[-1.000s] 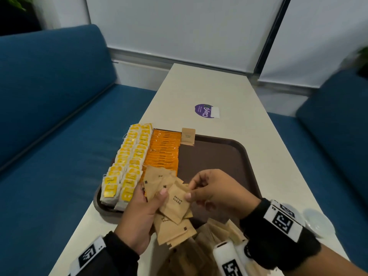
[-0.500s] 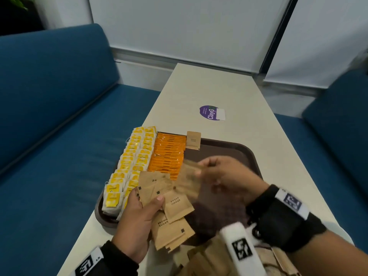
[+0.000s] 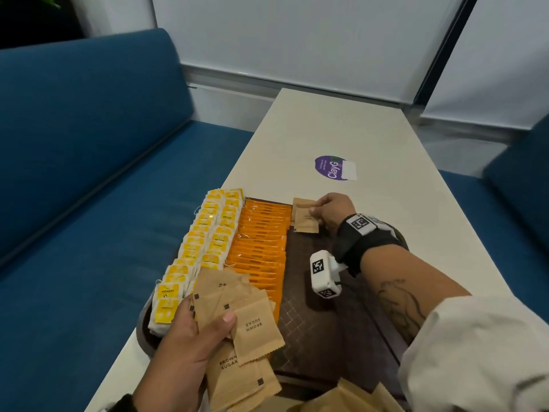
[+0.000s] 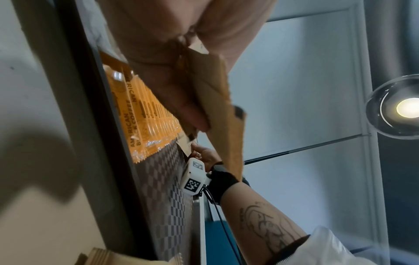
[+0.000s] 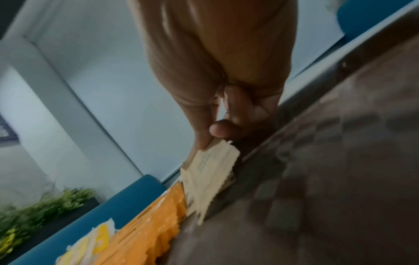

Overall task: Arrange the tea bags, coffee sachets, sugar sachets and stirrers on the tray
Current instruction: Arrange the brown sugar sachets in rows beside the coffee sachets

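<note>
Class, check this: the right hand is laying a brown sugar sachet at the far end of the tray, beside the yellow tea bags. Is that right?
Not quite. The right hand lays the sugar sachet at the tray's far end beside the orange coffee sachets, not the tea bags, which lie beyond them. The head view shows it.

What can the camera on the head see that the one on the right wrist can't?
Only the head view shows the left hand holding a fan of brown sugar sachets, and the purple sticker on the table. Only the right wrist view shows a green plant. Both show the right hand pinching a sugar sachet at the tray's far end, beside the orange coffee sachets.
</note>
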The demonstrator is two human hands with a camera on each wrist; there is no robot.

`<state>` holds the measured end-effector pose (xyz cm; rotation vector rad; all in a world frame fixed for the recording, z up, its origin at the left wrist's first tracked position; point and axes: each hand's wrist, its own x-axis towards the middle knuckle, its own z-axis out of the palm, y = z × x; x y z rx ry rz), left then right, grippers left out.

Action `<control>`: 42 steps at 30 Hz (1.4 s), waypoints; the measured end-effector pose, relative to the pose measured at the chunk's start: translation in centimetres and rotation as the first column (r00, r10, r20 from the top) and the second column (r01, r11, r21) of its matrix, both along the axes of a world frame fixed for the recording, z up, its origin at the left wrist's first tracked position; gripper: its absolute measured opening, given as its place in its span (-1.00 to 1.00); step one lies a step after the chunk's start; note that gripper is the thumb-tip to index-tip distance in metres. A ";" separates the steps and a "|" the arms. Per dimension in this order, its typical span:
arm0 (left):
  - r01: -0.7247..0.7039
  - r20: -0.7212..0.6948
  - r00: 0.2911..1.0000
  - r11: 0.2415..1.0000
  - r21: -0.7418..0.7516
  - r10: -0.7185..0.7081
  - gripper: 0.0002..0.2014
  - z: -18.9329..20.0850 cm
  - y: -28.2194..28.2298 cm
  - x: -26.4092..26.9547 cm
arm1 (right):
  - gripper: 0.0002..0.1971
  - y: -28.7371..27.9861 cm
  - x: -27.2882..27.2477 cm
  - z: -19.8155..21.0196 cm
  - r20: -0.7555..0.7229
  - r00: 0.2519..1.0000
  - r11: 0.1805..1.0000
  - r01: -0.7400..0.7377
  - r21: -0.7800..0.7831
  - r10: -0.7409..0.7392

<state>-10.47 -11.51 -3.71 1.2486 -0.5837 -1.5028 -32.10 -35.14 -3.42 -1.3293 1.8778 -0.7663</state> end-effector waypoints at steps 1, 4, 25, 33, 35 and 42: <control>-0.004 0.000 1.000 1.000 -0.001 0.004 -0.67 0.0 0.0 0.1 | -0.77 -0.4 0.1 -0.3 -0.015 1.000 1.000 0.002 0.006 -0.002; -0.006 -0.009 1.000 1.000 0.003 0.006 -0.69 -0.2 0.2 0.3 | -0.77 -1.0 0.5 -0.5 -0.057 0.998 1.000 0.013 -0.008 -0.014; 0.055 -0.099 0.993 0.996 -0.071 -0.062 -0.62 1.7 1.2 -0.6 | -0.72 11.7 0.4 7.3 0.032 0.885 0.873 -0.465 0.146 0.465; 0.082 -0.101 0.990 0.983 -0.166 -0.099 -0.44 2.4 1.8 -2.1 | -0.73 21.0 2.2 8.4 0.156 0.783 0.716 -0.616 0.329 0.602; 0.088 -0.102 0.989 0.979 -0.183 -0.108 -0.42 2.3 1.8 -2.4 | -0.77 21.8 2.1 8.2 0.173 0.811 0.745 -0.582 0.327 0.558; 0.067 -0.101 0.991 0.985 -0.160 -0.084 -0.50 1.8 1.7 -2.3 | -0.85 19.6 -0.3 8.5 0.193 0.899 0.903 -0.417 0.107 0.393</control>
